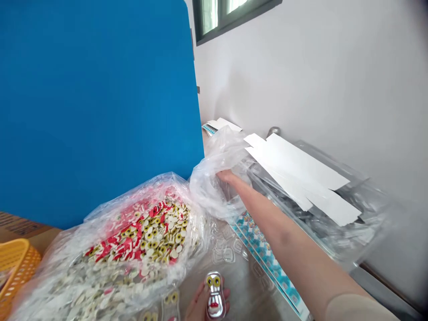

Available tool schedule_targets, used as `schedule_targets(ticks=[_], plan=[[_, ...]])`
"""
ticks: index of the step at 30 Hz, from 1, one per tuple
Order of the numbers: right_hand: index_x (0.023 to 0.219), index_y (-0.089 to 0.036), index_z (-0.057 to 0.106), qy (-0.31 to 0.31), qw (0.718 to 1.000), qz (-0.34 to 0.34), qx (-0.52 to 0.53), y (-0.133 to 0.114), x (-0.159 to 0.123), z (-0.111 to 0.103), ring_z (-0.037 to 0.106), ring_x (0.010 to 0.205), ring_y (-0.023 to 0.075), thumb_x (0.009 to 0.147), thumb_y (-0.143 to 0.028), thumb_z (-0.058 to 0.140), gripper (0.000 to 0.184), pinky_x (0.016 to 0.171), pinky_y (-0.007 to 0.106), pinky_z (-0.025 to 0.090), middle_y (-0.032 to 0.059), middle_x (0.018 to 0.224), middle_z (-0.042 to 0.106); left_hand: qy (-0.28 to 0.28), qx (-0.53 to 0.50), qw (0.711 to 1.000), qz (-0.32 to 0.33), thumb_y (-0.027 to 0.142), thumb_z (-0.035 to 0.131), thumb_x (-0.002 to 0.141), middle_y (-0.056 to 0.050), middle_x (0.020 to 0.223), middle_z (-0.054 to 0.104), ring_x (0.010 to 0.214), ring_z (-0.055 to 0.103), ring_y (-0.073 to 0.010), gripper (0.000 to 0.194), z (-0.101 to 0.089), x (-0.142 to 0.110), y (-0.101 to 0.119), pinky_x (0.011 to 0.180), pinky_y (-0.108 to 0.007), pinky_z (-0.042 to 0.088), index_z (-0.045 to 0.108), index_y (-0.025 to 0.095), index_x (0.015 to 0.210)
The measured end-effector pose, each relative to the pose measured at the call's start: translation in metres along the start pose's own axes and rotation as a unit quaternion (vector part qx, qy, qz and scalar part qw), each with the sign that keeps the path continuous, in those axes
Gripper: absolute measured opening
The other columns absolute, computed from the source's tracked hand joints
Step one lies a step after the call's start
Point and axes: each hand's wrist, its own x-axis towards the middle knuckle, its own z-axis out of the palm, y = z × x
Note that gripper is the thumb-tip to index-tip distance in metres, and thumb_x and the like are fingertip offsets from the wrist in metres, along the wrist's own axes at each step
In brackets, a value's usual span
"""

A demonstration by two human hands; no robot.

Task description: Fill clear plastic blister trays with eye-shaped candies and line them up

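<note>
Currently, the right hand [227, 176] is extended into a clear plastic bag [210, 187], its fingers buried in gathered film, so contact is confirmed but closure cannot be told. The film is judged light, soft and slippery, and the gathered folds at the hand are the best place to take hold. Left of that grip sits a larger bag [100, 276] of red, white and yellow discs [150, 236]; loaded, it should be soft and shifting, better supported from beneath than lifted by its film. The left hand [199, 306] lies nearer the camera, fingers curled behind a chrome face piece [214, 296] with yellow eyes, holding it upright. That piece looks stiff and slick, best held by its edges. Beyond the right grip stands a clear tub [321, 223] under white card strips [301, 174]. Below the forearm runs a blue printed strip [270, 254]. A blue board [93, 98] rises behind, and a yellow basket [16, 267] sits at far left.
</note>
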Motion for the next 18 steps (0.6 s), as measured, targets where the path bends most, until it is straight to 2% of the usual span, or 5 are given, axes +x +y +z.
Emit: schedule_targets(ticks=[4, 8, 12, 15, 18], plan=[[0.111, -0.015, 0.067, 0.000, 1.000, 0.000, 0.007, 0.014, -0.039, -0.005, 0.066, 0.098, 0.0191, 0.100, -0.033, 0.056, 0.023, 0.088, 0.038, 0.055, 0.0069, 0.110, 0.069, -0.040, -0.004, 0.999, 0.031, 0.034, 0.083, 0.070, -0.019, 0.119, 0.072, 0.098, 0.073, -0.0346, 0.054, 0.010, -0.027, 0.002, 0.076, -0.039, 0.062, 0.065, 0.013, 0.116], [0.127, -0.016, 0.064, 0.064, 0.998, -0.009, 0.003, 0.027, -0.066, -0.011, 0.061, 0.115, 0.0180, 0.099, -0.017, 0.047, 0.033, 0.096, 0.028, 0.045, 0.0116, 0.126, 0.065, -0.063, 0.009, 0.997, 0.053, 0.031, 0.077, 0.080, -0.019, 0.121, 0.071, 0.096, 0.074, -0.0310, 0.044, 0.021, -0.049, 0.007, 0.072, -0.036, 0.062, 0.064, 0.012, 0.118], [0.145, -0.013, 0.049, 0.097, 0.995, -0.007, -0.007, 0.034, -0.079, -0.021, 0.062, 0.111, 0.0204, 0.097, -0.017, 0.049, 0.049, 0.094, 0.027, 0.044, 0.0132, 0.122, 0.067, -0.087, 0.020, 0.993, 0.081, 0.032, 0.073, 0.085, -0.019, 0.125, 0.069, 0.101, 0.073, -0.0302, 0.037, 0.026, -0.070, 0.011, 0.077, -0.036, 0.061, 0.065, 0.012, 0.116], [0.154, -0.007, 0.033, 0.092, 0.996, -0.002, -0.017, 0.038, -0.084, -0.029, 0.066, 0.103, 0.0212, 0.097, -0.018, 0.049, 0.060, 0.089, 0.027, 0.044, 0.0119, 0.109, 0.072, -0.117, 0.027, 0.988, 0.097, 0.033, 0.072, 0.087, -0.019, 0.128, 0.068, 0.106, 0.071, -0.0307, 0.036, 0.025, -0.081, 0.014, 0.082, -0.036, 0.060, 0.066, 0.011, 0.115], [0.157, -0.007, 0.022, 0.076, 0.996, 0.004, -0.035, 0.041, -0.094, -0.036, 0.066, 0.102, 0.0208, 0.099, -0.024, 0.051, 0.067, 0.087, 0.027, 0.044, 0.0099, 0.103, 0.074, -0.119, 0.026, 0.987, 0.107, 0.032, 0.069, 0.089, -0.019, 0.127, 0.068, 0.104, 0.072, -0.0308, 0.032, 0.025, -0.084, 0.016, 0.081, -0.037, 0.060, 0.067, 0.011, 0.113]])
